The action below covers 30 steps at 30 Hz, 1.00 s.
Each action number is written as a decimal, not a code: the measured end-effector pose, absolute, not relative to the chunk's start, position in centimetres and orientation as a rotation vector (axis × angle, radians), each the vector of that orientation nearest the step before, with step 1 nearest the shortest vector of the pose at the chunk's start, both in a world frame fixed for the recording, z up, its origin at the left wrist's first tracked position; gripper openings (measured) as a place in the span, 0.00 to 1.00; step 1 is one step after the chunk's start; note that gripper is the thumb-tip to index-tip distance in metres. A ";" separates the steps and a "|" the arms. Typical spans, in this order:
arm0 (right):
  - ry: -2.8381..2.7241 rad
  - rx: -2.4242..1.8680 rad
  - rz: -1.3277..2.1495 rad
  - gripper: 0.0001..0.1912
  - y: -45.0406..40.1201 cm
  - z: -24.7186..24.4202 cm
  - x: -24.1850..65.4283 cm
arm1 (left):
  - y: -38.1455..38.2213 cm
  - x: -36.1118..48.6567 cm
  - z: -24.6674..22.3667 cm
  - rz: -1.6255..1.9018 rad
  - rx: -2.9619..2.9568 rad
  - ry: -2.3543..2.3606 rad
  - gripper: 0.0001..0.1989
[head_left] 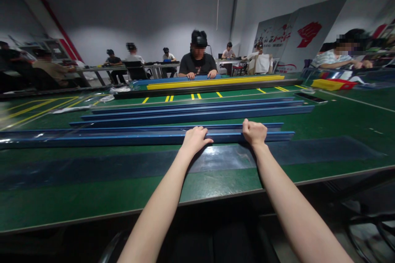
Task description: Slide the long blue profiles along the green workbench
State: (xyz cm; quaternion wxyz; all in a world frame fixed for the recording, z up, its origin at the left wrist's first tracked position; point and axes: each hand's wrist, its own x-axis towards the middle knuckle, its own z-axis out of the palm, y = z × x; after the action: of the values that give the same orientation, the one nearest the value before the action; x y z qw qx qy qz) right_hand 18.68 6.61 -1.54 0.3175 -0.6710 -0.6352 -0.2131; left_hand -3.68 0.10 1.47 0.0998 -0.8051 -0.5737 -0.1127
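Note:
A long blue channel strip [123,139] lies across the table in front of me, with shiny clear film [40,134] along its left part. My left hand [196,137] is bent over the channel near its middle, fingers inside it and thumb towards me. Farther right, my right hand [255,132] is closed in a fist at the same channel; what its fingers grip is hidden. Between my arms and beyond them, a wide transparent plastic strip [222,158] lies flat on the table, nearer to me than the channel.
More blue channels [197,114] lie just beyond. Farther off are a black strip [210,88] and a yellow strip [216,82], with a co-worker [198,59] opposite whose hands touch a blue strip. A phone [311,98] and a yellow-red tray [333,85] are at right.

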 end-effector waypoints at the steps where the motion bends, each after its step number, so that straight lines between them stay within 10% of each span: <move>1: -1.666 -1.744 -0.575 0.26 6.6 -1.6 18.7 | 0.1 -3.7 1.5 -0.332 -2.379 -1.701 0.15; 30: -2.000 -1.360 -0.601 0.25 5.9 -1.4 15.3 | 0.1 -3.5 1.1 -0.369 -2.363 -1.732 0.17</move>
State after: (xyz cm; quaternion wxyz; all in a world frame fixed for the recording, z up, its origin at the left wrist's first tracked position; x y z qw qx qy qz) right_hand 15.34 5.85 -1.38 0.3190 -0.5171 -0.7607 -0.2285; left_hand -3.49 0.14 1.11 0.0942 -0.7966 -0.5840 -0.1244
